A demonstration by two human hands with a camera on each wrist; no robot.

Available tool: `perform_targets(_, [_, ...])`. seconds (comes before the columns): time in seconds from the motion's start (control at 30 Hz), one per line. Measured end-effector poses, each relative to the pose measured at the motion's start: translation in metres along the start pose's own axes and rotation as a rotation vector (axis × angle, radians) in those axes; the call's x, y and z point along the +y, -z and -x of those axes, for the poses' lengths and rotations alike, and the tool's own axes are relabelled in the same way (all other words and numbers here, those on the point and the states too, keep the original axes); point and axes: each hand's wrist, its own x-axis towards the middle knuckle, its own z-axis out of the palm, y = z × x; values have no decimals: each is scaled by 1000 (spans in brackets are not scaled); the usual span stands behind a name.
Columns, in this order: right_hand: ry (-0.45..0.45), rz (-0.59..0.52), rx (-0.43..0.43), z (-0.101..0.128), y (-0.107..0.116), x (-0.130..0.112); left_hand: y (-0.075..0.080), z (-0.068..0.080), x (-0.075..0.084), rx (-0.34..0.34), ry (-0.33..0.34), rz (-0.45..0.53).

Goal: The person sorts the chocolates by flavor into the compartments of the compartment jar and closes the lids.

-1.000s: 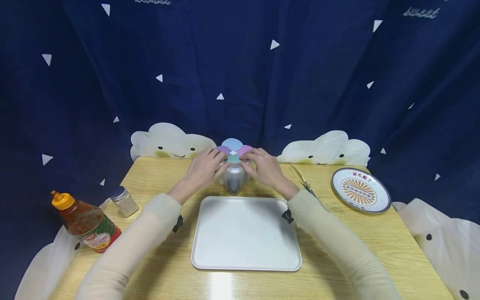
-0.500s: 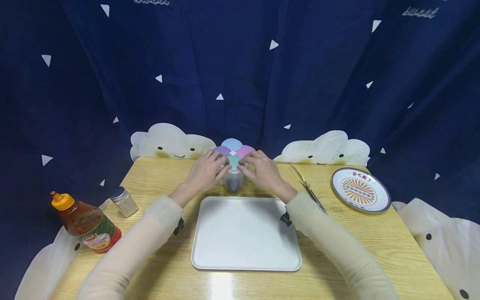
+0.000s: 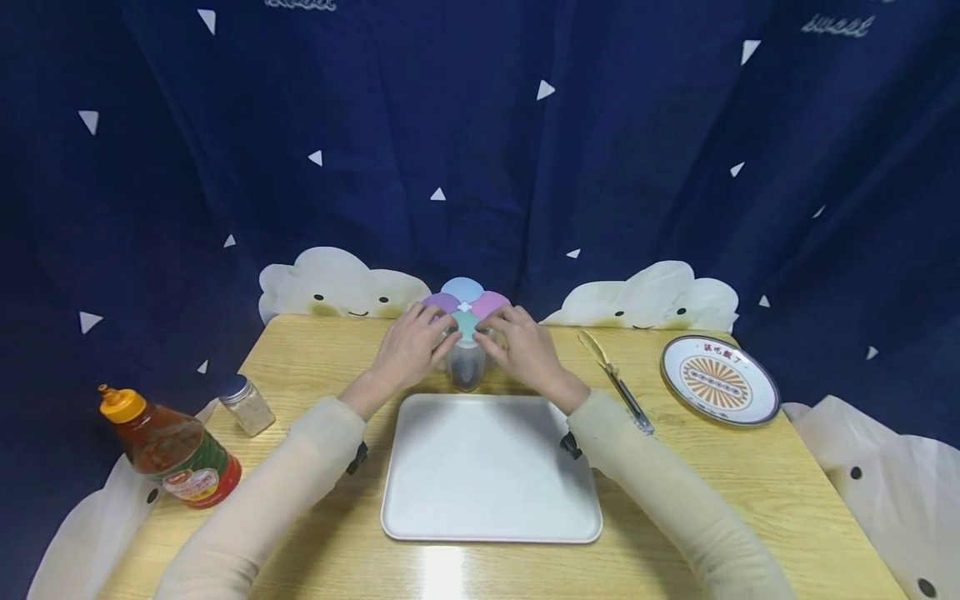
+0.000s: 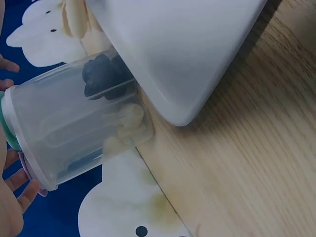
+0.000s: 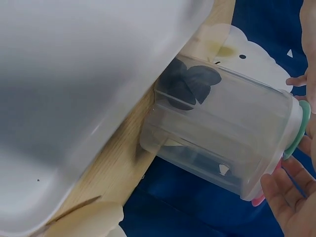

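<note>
A clear plastic container with inner dividers stands at the table's back edge. Its round lid has blue, purple, pink and green sections. My left hand holds the left side of the lid, with fingers at the purple section. From the right, my right hand holds the rim, its fingers by the pink section. Both thumbs are near the green section. Dark pieces lie at the bottom of one compartment, and pale pieces in another.
A white tray lies just in front of the container. Tongs and a patterned plate are to the right. At left stand a red sauce bottle and a small capped jar. A dark blue curtain hangs behind.
Both hands have shifted slightly down at the lid, and more of the green section shows. My right sleeve has moved left a little, uncovering the tongs. The container stays in place.
</note>
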Motion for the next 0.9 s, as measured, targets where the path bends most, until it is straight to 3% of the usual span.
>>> perform_targets(0.3, [13,30,6,1,-1,-2,1,2,4,-16,35,-8])
perform_targets(0.73, [33,69,14,2,-4,-3,-3,7,2,28,-5,-52])
perform_targets(0.9, [17,71,-7,3,-6,-4,-2,7,3,-10,3,-53])
